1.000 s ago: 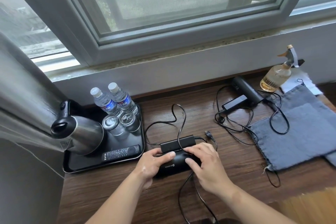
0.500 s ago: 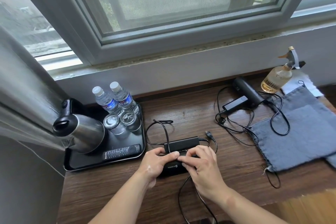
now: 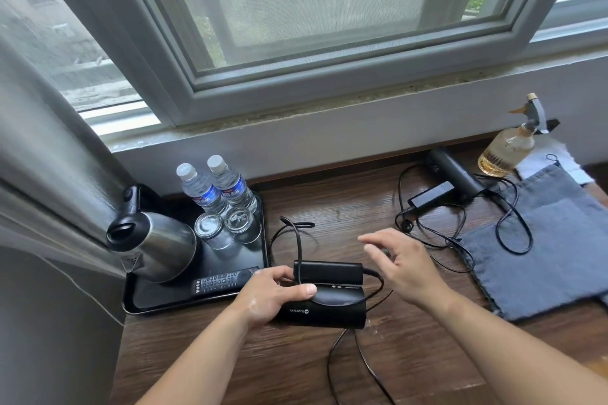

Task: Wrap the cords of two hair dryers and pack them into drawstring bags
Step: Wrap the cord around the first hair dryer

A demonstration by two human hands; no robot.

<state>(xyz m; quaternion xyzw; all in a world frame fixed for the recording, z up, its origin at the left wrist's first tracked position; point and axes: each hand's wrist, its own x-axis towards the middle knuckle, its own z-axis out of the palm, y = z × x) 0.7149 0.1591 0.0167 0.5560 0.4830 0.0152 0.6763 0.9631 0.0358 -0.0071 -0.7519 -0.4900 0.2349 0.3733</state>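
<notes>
One hand has let go: the right hand [image 3: 396, 261] hovers spread-fingered while the left hand [image 3: 271, 297] grips the hair dryer [image 3: 332, 311], its cord [image 3: 298, 240] only part-wrapped.

This is looking like a hotel room. Just left of the left hand [image 3: 273, 296] gripping a hair dryer [image 3: 329, 311], a black tray [image 3: 138, 304] is holding a kettle [image 3: 158, 243], two water bottles [image 3: 200, 191], two glasses [image 3: 210, 228] and a remote [image 3: 223, 279]. Behind the grip, a big window [image 3: 329, 10] is letting in light beside a curtain [image 3: 49, 141].
</notes>
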